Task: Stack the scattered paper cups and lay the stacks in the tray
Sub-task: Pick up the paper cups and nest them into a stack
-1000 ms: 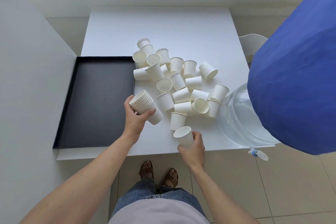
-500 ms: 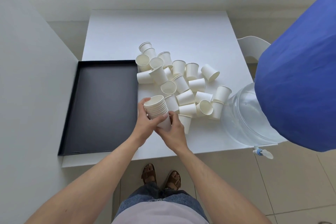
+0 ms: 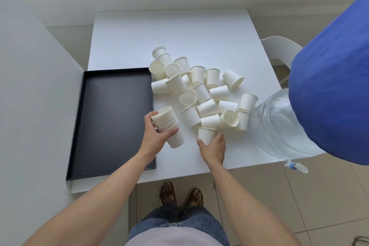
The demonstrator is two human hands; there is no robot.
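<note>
My left hand [image 3: 154,139] grips a stack of white paper cups [image 3: 168,126], tilted with its mouth up and to the left, just right of the black tray [image 3: 111,120]. To its right, my right hand [image 3: 212,146] closes around a single white cup [image 3: 205,136] that stands mouth up at the near edge of the pile. Beyond it, several loose white cups [image 3: 199,90] lie scattered on the white table [image 3: 179,32], some upright, some on their sides. Nothing lies in the tray.
A clear water dispenser jug [image 3: 279,126] with a blue top [image 3: 329,86] and a small tap [image 3: 295,166] sits at the table's right edge, close to the pile. A white wall panel runs along the left. A white chair [image 3: 279,48] stands behind the jug.
My right hand left the stack after adding a cup, moved right and took hold of another single cup at the pile's near edge. The stack in my left hand grew.
</note>
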